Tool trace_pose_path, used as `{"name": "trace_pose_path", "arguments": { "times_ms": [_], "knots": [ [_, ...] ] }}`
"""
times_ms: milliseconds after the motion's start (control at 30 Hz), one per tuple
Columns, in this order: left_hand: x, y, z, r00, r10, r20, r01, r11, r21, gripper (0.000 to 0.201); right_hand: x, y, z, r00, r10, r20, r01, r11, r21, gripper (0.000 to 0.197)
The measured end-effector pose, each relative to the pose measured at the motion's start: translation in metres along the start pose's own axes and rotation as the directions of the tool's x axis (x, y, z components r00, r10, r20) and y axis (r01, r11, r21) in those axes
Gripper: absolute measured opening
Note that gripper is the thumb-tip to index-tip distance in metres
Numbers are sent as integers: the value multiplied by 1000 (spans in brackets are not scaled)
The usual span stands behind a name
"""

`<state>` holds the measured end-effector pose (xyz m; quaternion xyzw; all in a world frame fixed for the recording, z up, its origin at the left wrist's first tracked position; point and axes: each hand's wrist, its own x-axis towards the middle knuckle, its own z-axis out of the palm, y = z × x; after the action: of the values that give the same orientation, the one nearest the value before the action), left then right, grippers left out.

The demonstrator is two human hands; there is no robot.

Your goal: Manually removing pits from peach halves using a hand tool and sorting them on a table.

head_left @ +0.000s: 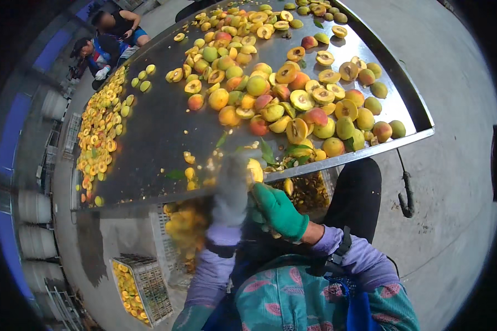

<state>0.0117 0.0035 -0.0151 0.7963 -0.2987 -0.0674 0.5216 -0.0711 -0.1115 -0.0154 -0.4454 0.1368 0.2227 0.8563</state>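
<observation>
My left hand (231,185), in a grey glove, is smeared by motion above the near edge of the metal table (149,149). Beside it, my right hand (281,211) in a green glove is closed, its thumb pointing up and left; what its fingers grip is hidden. A yellow piece of peach (254,170) shows between the grey glove and the green thumb tip; which hand bears it I cannot tell. Whole and halved peaches (301,99) lie heaped beyond my hands, with leaves (268,153) and scraps near the edge.
More halves (99,129) are piled along the table's left side. Below the near edge, a crate of peach pieces (309,193) stands by my leg. Another crate (154,287) with yellow pieces is on the floor at left. Two people (107,44) sit at the far left. A dark hook (407,196) hangs at right.
</observation>
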Motion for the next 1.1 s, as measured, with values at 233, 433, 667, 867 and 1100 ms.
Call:
{"name": "trace_pose_path", "arguments": {
  "times_ms": [233, 433, 667, 867, 1100],
  "knots": [
    [1, -25, -5, 978, -180, 109, 208, 905, -372, 42, 6, 14, 2, 900, -12, 436, -292, 726, 622, 42],
    [-19, -52, -4, 993, 117, -28, -95, 621, -778, 40, 7, 13, 12, 967, 30, 251, -95, 963, 251, 46],
    [-74, -53, -81, 894, -449, -15, 391, 794, -465, 27, 7, 29, -7, 794, 119, 597, -459, 760, 459, 41],
    [21, -4, -28, 962, -81, -261, 204, 850, 485, 27, -7, 35, -62, 920, 298, 252, -389, 769, 508, 38],
    [119, -50, 15, 948, -313, 61, 205, 744, 635, 52, 10, 17, -81, 780, -624, -46, 532, 700, -476, 28]
  ]
}}
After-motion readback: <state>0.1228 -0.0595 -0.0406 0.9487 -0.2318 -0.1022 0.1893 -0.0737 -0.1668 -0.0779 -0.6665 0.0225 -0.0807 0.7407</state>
